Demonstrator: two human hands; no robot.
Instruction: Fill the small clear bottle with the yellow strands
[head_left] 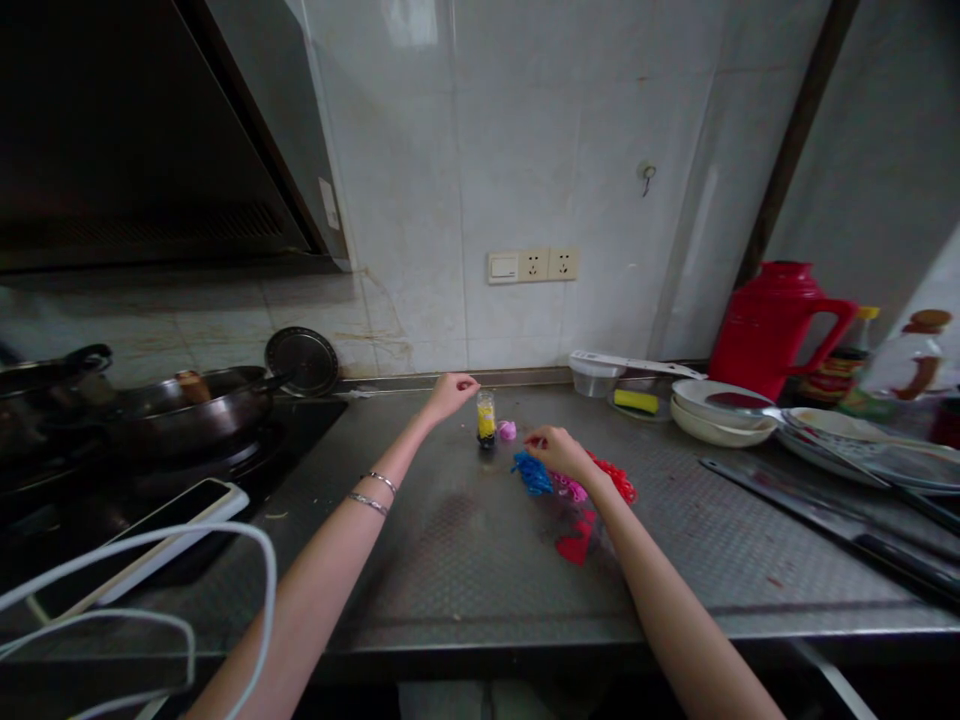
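Observation:
A small clear glass jar (487, 420) stands upright on the steel counter, with yellow pieces above dark ones inside. My left hand (452, 393) is at the jar's mouth, its fingertips pinched together; whatever they hold is too small to make out. Beside the jar lies a small pink thing (507, 430). My right hand (559, 452) is over a pile of blue strands (532, 474), fingers pinched, contents not visible. Pink strands (570, 488) and red strands (615, 478) lie partly hidden under that hand and wrist. A flat red piece (576, 540), seemingly in clear plastic, lies nearer the front.
At right are a knife (795, 505), stacked bowls (720, 425), plates and a red thermos jug (772, 325). A yellow sponge (635, 402) lies near a plastic tub (595, 375). Left is a hob with a pan (202, 405); a white cable (266, 560) loops over a phone (142, 550).

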